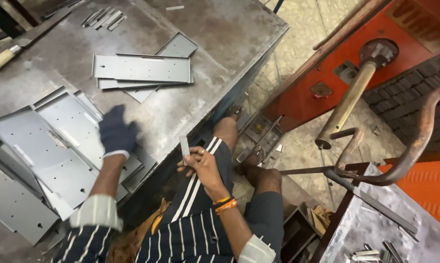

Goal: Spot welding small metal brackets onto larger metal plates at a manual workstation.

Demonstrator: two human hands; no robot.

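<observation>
You sit at a worn grey metal table point(190, 97), its top scuffed and stained, with a pale tiled floor point(298, 48) beyond your knees and an orange machine point(405, 29) with a brass-coloured lever point(349, 100) further off to the right of your right hand. Your left hand point(116, 134), in a dark glove, is spread loosely over a stack of punched sheet-metal plates point(49, 151) and grips nothing; whether it touches the top plate I cannot tell, as it is blurred. Beyond that hand lies a second pile of long flanged plates point(142, 68), their long axes running across the table, left to right. Your bare right hand point(203, 168) rests above your thigh, just off the table edge, fingers closed around a small flat metal strip point(184, 144). The strip stands nearly upright out of your grasp, long axis pointing away from you towards the table edge. A file with a wooden handle point(15, 48) lies far beyond your left hand.
</observation>
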